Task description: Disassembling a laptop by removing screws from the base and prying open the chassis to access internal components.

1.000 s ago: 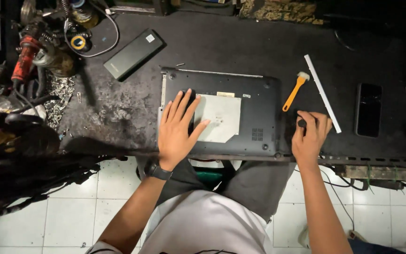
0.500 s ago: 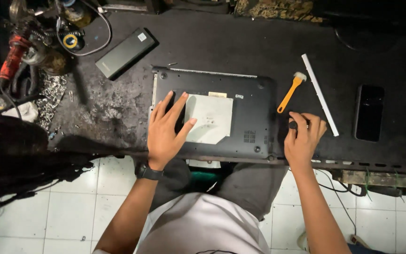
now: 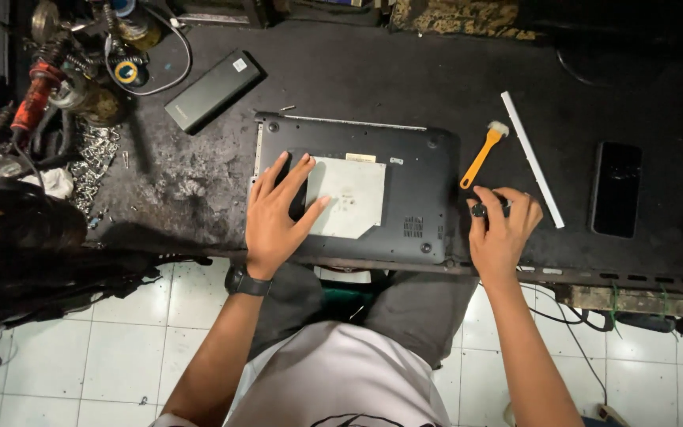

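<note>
My left hand [image 3: 274,217] flat, fingers spread, on upturned laptop [image 3: 405,186] — my right hand [image 3: 503,229] just beside it, pinching small dark tool [image 3: 490,207].

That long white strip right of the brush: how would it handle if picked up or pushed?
The white strip looks thin and narrow, so probably light and somewhat bendy if lifted by one end. It lies flat on the dark bench, so it would likely slide or pivot, not roll. Its low edge may be fiddly to pinch.
</note>
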